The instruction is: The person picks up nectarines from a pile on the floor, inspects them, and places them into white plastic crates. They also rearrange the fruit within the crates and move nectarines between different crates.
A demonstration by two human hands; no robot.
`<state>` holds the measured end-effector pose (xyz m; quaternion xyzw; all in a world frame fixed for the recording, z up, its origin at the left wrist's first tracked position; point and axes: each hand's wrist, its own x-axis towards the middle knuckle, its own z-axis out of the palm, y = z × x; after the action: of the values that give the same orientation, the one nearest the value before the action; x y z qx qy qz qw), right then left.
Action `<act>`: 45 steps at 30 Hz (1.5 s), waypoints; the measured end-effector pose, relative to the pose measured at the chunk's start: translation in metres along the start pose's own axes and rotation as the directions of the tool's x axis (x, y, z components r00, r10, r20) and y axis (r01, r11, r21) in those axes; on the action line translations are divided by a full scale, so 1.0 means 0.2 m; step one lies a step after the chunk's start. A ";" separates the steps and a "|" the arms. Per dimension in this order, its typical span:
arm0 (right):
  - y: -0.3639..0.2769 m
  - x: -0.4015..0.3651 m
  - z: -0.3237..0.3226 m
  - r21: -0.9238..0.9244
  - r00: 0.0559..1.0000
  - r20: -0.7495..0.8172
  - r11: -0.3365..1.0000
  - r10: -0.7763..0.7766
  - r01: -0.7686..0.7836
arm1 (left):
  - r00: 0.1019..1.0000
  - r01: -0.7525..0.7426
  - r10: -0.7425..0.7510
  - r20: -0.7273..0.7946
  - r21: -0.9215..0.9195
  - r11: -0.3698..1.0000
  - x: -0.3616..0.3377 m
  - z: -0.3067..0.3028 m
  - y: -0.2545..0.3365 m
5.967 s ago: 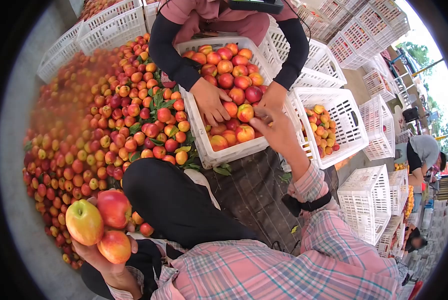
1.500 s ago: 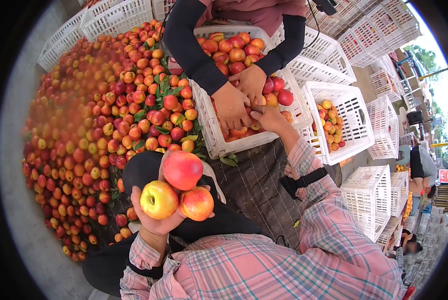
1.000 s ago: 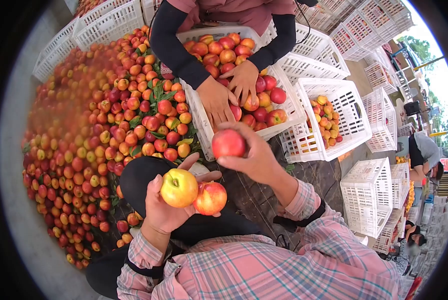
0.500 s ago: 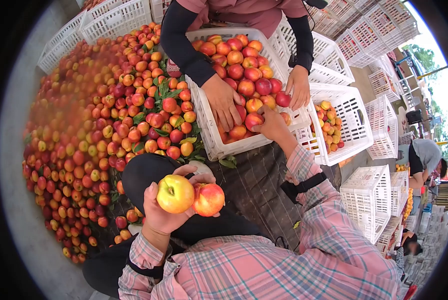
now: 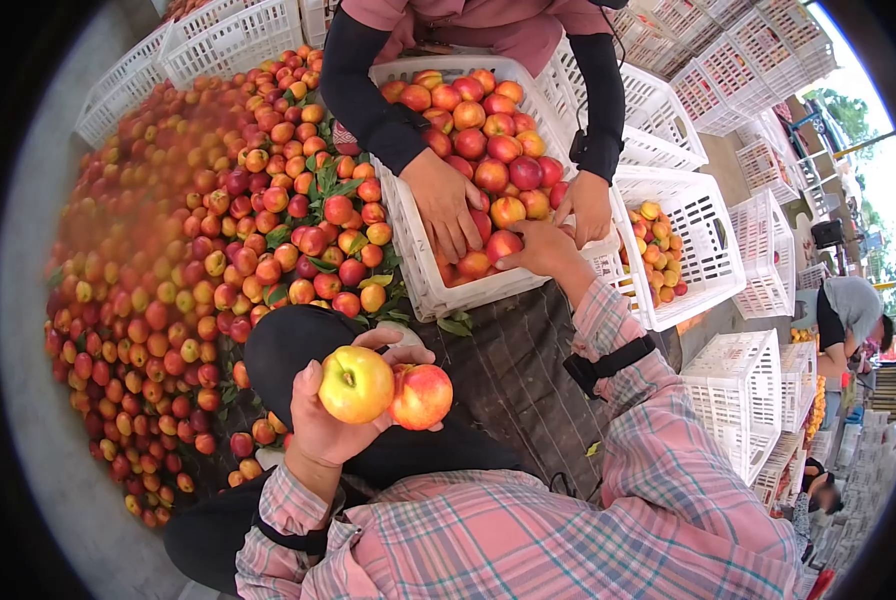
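1. By the left hand (image 5: 330, 428), a yellow fruit (image 5: 356, 386) and a red-orange fruit (image 5: 424, 397) are held side by side, touching, above the dark trouser leg (image 5: 286, 345); the fingers are curled partway, parted only as far as the pair requires.
2. The right hand (image 5: 548, 250) is placed just inside the near edge of the white crate (image 5: 428, 290), towards its right corner; a red fruit (image 5: 502, 248) is touched by the bent fingers and thumb, but whether it is gripped is not shown.
3. Near the crate's left and right edges, fruit is touched by a co-worker's hands (image 5: 442, 198).
4. Light, firm fruit with smooth, easily bruised skin is to be expected; it is best cupped around its widest part, without squeezing.
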<state>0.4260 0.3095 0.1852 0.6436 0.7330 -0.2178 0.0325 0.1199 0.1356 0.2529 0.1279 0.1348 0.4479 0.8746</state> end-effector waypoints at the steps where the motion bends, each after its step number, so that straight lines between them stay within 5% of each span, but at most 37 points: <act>1: 0.02 0.01 0.01 0.018 0.999 0.013 0.999 -0.042 0.041 | 1.000 -0.004 0.004 -0.003 0.001 1.000 0.00 0.00 0.00; 5: -0.01 -0.06 0.01 0.120 0.998 -0.048 0.992 0.033 -0.027 | 1.000 -0.002 0.003 -0.030 0.006 1.000 -0.01 0.00 0.00; 8: -0.13 -0.19 -0.02 0.136 0.958 -0.286 0.991 0.029 0.010 | 0.999 0.007 -0.008 -0.052 -0.014 1.000 -0.01 0.00 -0.01; 10: -0.29 -0.32 -0.06 0.456 0.912 -0.405 0.850 -0.066 0.264 | 0.998 0.013 -0.015 -0.062 -0.039 0.999 0.01 0.00 -0.01; 12: -0.48 -0.51 -0.12 0.739 0.953 -0.217 0.602 -0.212 0.302 | 0.981 0.114 -0.100 -0.165 0.077 0.990 0.04 0.02 -0.01; 14: -0.61 -0.65 -0.10 0.834 0.879 -0.193 0.398 -0.436 0.381 | 0.965 0.173 -0.158 -0.211 0.054 0.983 0.07 0.04 -0.02; 16: -0.69 -0.73 -0.08 0.679 0.836 -0.207 0.540 -0.508 0.497 | 0.928 0.321 -0.219 -0.302 0.348 0.881 0.11 0.09 -0.02; 18: -0.67 -0.72 -0.01 0.634 0.838 -0.258 0.571 -0.480 0.522 | 0.883 0.311 -0.172 -0.436 0.269 0.912 0.12 0.11 -0.05; 21: -0.61 -0.66 -0.02 0.900 0.965 -0.140 0.378 -0.223 0.218 | 0.919 0.387 -0.356 -0.172 0.208 0.898 0.09 0.03 -0.01; 23: -0.49 -0.51 -0.01 0.838 0.965 -0.252 0.483 -0.067 0.252 | 0.939 0.334 -0.305 -0.159 0.210 0.919 0.07 0.03 0.00; 26: -0.36 -0.35 -0.01 0.544 0.947 -0.316 0.828 0.050 0.138 | 0.971 0.226 -0.211 -0.111 0.138 0.964 0.05 0.02 0.00; 29: -0.32 -0.23 0.07 0.268 0.928 -0.369 0.950 -0.053 0.161 | 0.978 0.175 -0.154 -0.143 0.145 0.974 0.04 0.03 -0.02; 32: -0.30 -0.16 0.17 0.114 0.938 -0.336 0.985 -0.085 0.130 | 0.976 0.190 -0.155 -0.153 0.250 0.949 0.05 0.03 -0.01; 45: -0.24 -0.10 0.02 0.214 0.979 -0.066 0.956 -0.192 0.202 | 0.977 0.200 -0.175 -0.124 0.230 0.952 0.04 0.04 -0.01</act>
<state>0.3829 0.2851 0.2016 0.5716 0.7656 -0.2850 -0.0770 0.1281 0.1413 0.2584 0.1967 0.2445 0.3489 0.8831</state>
